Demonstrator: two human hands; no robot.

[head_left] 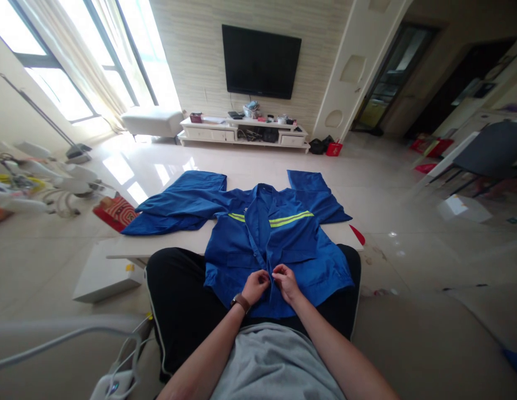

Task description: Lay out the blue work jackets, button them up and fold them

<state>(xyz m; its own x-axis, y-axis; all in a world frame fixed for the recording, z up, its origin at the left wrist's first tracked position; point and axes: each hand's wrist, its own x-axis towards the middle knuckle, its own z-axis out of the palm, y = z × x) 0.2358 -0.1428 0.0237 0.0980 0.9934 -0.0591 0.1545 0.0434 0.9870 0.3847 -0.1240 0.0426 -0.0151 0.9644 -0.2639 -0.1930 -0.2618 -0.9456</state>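
Note:
A blue work jacket (292, 239) with yellow-and-grey reflective stripes lies front up, its collar away from me. Its lower part drapes over my lap, and its upper part rests on a low white table. My left hand (257, 285), with a brown-strapped watch on the wrist, pinches the left front edge near the hem. My right hand (286, 282) pinches the right front edge right beside it. Above the hands the front gapes open toward the collar. Whatever button sits between the fingertips is too small to make out.
Blue trousers or another blue garment (179, 197) spreads over the table (167, 244) at the left. White boxes (104, 272) stand on the floor beside it. A white cable (75, 336) runs at lower left. Beyond are a TV stand (208, 133) and a television (261, 61).

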